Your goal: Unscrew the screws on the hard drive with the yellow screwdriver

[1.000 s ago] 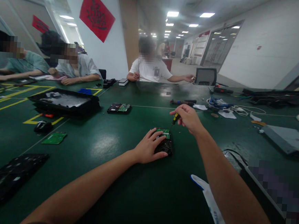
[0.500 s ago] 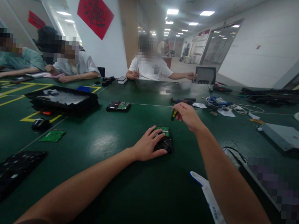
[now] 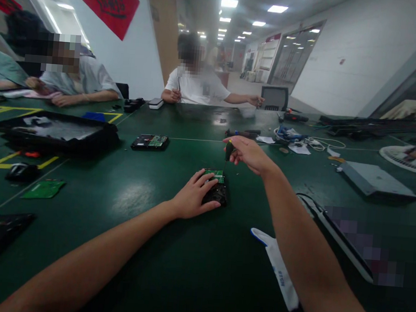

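Note:
A black hard drive (image 3: 216,191) with a green circuit board on top lies on the green table (image 3: 143,247) in front of me. My left hand (image 3: 193,196) rests flat on its near left side, fingers spread. My right hand (image 3: 248,154) hovers above and behind the drive, closed around a small screwdriver (image 3: 229,149) with a yellow and black handle, lifted clear of the board.
A second hard drive (image 3: 150,142) and a black tray (image 3: 53,132) lie to the left. A loose green board (image 3: 43,189) and a mouse (image 3: 22,171) are near it. Cables, tools and a grey box (image 3: 373,179) sit right. A white glove (image 3: 275,264) lies close. Other people sit at the far edge.
My right hand has lifted the screwdriver off the drive's board and drawn it up and back. The camera has swung rightward. My left hand stays on the drive.

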Demonstrator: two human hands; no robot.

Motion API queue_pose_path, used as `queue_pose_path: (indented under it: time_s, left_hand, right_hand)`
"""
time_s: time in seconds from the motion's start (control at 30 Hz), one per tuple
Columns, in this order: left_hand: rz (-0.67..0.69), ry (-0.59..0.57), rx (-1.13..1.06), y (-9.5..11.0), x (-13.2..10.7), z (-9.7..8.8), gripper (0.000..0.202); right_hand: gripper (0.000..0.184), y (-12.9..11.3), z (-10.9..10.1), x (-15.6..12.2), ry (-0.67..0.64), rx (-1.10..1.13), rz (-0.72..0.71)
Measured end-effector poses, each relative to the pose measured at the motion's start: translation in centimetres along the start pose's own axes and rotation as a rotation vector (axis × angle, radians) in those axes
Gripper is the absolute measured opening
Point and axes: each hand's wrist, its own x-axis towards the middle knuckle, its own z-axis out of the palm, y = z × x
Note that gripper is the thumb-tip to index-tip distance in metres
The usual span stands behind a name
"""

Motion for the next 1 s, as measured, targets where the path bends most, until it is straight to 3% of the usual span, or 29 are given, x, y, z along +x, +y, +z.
queue_pose_path:
  time_s: [0.23, 0.37, 0.67, 1.0]
  left_hand:
    - [0.006, 0.009, 0.028, 0.0, 0.4, 0.0, 0.079]
    - [0.018, 0.018, 0.042, -0.1, 0.7, 0.3, 0.081]
    - [0.019, 0.028, 0.014, -0.6, 0.4, 0.6, 0.080]
    - [0.018, 0.016, 0.057, -0.3, 0.4, 0.5, 0.080]
  right_hand:
    - [0.020, 0.5, -0.4, 0.8, 0.198, -0.154, -0.033]
    - [0.017, 0.3, 0.3, 0.9, 0.157, -0.138, -0.055]
    - [0.033, 1.0, 0.2, 1.2, 0.082, -0.028, -0.018]
    - [0.021, 1.0, 0.1, 1.3, 0.130, -0.102, -0.075]
